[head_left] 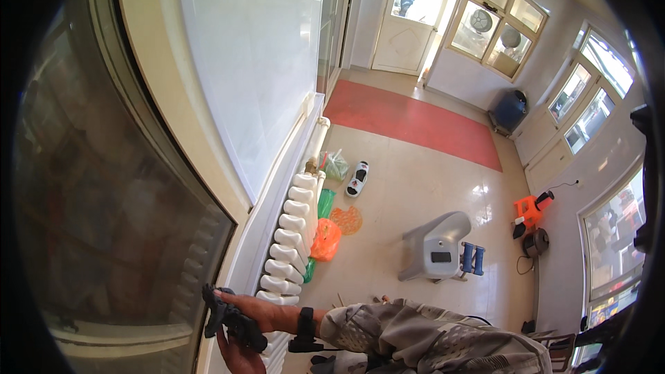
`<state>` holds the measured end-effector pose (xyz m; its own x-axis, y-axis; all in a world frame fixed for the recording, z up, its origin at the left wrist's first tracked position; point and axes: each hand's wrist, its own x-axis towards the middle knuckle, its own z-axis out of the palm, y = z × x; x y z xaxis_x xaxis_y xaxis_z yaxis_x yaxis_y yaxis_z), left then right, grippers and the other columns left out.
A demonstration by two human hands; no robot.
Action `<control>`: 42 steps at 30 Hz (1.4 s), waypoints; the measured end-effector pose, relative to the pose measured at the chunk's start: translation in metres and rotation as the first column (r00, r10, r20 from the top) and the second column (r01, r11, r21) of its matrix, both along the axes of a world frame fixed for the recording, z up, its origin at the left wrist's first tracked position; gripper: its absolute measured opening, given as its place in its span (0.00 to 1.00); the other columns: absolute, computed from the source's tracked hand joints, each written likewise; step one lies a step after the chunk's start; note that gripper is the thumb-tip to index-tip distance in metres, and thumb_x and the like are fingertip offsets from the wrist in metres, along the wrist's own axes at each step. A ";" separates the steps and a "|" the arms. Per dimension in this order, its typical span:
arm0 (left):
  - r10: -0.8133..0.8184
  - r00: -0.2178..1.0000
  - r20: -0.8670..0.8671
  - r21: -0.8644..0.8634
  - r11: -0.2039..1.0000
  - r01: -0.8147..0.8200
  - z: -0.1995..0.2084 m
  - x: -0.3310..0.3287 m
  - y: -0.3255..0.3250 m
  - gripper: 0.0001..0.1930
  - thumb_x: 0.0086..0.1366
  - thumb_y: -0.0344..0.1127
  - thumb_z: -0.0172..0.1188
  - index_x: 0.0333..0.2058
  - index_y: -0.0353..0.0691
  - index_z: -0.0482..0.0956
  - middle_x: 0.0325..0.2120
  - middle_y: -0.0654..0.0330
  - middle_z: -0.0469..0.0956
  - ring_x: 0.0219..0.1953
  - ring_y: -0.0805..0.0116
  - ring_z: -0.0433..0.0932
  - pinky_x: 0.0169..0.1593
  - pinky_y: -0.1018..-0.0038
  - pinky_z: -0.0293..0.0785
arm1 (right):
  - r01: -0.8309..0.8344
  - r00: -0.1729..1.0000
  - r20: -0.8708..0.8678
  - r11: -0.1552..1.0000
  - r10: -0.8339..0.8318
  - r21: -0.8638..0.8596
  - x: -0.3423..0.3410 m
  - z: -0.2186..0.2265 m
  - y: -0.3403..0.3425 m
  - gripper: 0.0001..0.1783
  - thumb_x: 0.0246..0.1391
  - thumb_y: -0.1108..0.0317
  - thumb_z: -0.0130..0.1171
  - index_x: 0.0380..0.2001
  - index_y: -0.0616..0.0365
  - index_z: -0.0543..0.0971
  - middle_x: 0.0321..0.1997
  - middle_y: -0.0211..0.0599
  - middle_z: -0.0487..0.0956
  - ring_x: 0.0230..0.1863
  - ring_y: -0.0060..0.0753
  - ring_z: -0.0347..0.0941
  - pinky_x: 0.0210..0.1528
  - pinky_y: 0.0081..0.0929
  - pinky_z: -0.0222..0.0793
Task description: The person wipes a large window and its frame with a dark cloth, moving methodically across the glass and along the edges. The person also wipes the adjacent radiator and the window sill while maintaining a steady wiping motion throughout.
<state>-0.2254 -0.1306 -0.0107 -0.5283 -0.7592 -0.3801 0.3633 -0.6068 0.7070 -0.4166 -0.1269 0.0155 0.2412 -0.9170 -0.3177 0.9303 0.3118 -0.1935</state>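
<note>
Holding black cloth (235, 322), seemingly, beside windowpane (118, 201) and radiator (285, 237)

The cloth (244, 331) in the hands (258, 310) is left of the radiator (292, 234); plastic bags (325, 239) lie right of that on the floor (395, 180), the mat (415, 123) beyond, before the door (400, 45).
</note>
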 end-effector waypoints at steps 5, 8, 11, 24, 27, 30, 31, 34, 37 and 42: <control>0.128 0.988 0.087 -0.077 0.990 -0.121 0.010 -0.002 0.011 0.29 0.87 0.49 0.51 0.77 0.40 0.66 0.72 0.49 0.72 0.71 0.51 0.76 0.74 0.60 0.72 | 0.091 0.986 -0.150 0.983 -0.068 0.156 0.020 -0.009 0.011 0.32 0.77 0.32 0.54 0.45 0.52 0.86 0.39 0.31 0.87 0.38 0.28 0.81 0.45 0.33 0.81; 0.171 0.982 0.076 0.083 0.981 -0.177 0.017 -0.005 0.017 0.30 0.86 0.51 0.51 0.77 0.40 0.67 0.70 0.50 0.74 0.71 0.53 0.76 0.73 0.60 0.74 | 0.175 0.841 -0.526 0.983 -0.125 0.048 0.028 -0.029 0.017 0.30 0.78 0.41 0.57 0.58 0.59 0.84 0.47 0.37 0.88 0.46 0.32 0.84 0.53 0.32 0.80; 0.089 0.994 0.057 0.017 0.996 -0.090 0.027 -0.016 0.014 0.28 0.86 0.50 0.53 0.73 0.39 0.71 0.67 0.52 0.76 0.69 0.56 0.77 0.73 0.60 0.74 | 0.113 0.340 -0.918 0.978 -0.203 -0.174 0.031 -0.038 0.022 0.29 0.75 0.48 0.62 0.61 0.65 0.83 0.52 0.45 0.88 0.56 0.36 0.83 0.63 0.35 0.77; 0.233 0.733 0.639 -0.636 0.696 0.333 0.042 -0.056 -0.016 0.19 0.74 0.36 0.71 0.58 0.30 0.84 0.54 0.50 0.86 0.55 0.56 0.85 0.62 0.60 0.80 | 0.136 0.970 -0.192 0.988 -0.147 -0.069 -0.002 -0.057 0.051 0.32 0.81 0.40 0.51 0.73 0.49 0.73 0.64 0.32 0.84 0.61 0.29 0.82 0.67 0.39 0.80; 0.348 0.652 0.673 -0.709 0.556 0.435 0.038 -0.048 0.003 0.20 0.74 0.33 0.72 0.60 0.31 0.83 0.57 0.51 0.86 0.55 0.60 0.84 0.62 0.62 0.80 | 0.218 0.968 -0.138 0.975 -0.209 0.051 -0.023 -0.057 0.046 0.29 0.82 0.45 0.49 0.72 0.53 0.75 0.65 0.38 0.84 0.60 0.34 0.84 0.66 0.39 0.81; 0.229 0.876 0.424 -0.534 0.845 0.037 0.035 -0.029 0.029 0.20 0.76 0.32 0.71 0.62 0.32 0.83 0.59 0.54 0.85 0.54 0.69 0.85 0.59 0.69 0.81 | 0.336 0.920 -0.133 0.915 -0.370 -0.223 -0.060 -0.040 0.035 0.25 0.80 0.53 0.54 0.70 0.55 0.72 0.63 0.37 0.82 0.62 0.36 0.82 0.66 0.40 0.81; 0.212 0.879 0.427 -0.500 0.865 0.035 0.034 -0.017 0.036 0.18 0.78 0.32 0.70 0.62 0.32 0.83 0.56 0.57 0.86 0.52 0.74 0.84 0.59 0.74 0.81 | 0.388 0.852 -0.258 0.880 -0.456 -0.273 -0.077 -0.035 0.021 0.25 0.81 0.52 0.52 0.67 0.58 0.75 0.65 0.43 0.84 0.61 0.41 0.85 0.68 0.43 0.81; 0.130 0.775 0.618 -0.407 0.897 0.174 0.029 0.022 0.059 0.17 0.77 0.31 0.70 0.60 0.32 0.84 0.50 0.58 0.89 0.51 0.75 0.85 0.59 0.74 0.81 | 0.582 0.588 -0.472 0.749 -0.657 -0.317 -0.129 -0.014 -0.003 0.16 0.77 0.62 0.63 0.60 0.60 0.80 0.52 0.35 0.87 0.49 0.31 0.87 0.53 0.32 0.85; 0.152 0.665 0.732 -0.359 0.914 0.186 0.015 0.055 0.083 0.16 0.77 0.30 0.70 0.59 0.32 0.85 0.49 0.58 0.89 0.51 0.73 0.86 0.58 0.74 0.81 | 0.630 0.224 -0.744 0.676 -0.630 -0.382 -0.152 -0.013 -0.037 0.27 0.71 0.65 0.68 0.68 0.64 0.77 0.55 0.39 0.87 0.49 0.33 0.87 0.54 0.28 0.84; 0.187 0.549 0.815 -0.284 0.954 0.095 -0.002 0.100 0.116 0.15 0.76 0.32 0.70 0.57 0.33 0.86 0.50 0.55 0.90 0.51 0.70 0.87 0.58 0.71 0.83 | 0.572 -0.360 -0.923 0.749 -0.136 -0.333 -0.141 -0.040 -0.073 0.35 0.58 0.62 0.75 0.65 0.65 0.76 0.53 0.60 0.85 0.55 0.61 0.84 0.64 0.47 0.76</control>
<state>-0.1258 -0.0143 -0.0125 -0.0465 -0.9121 -0.4073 -0.4456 -0.3460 0.8256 -0.5576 -0.1996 -0.0245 -0.8456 -0.5141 0.1437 -0.2987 0.2326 -0.9256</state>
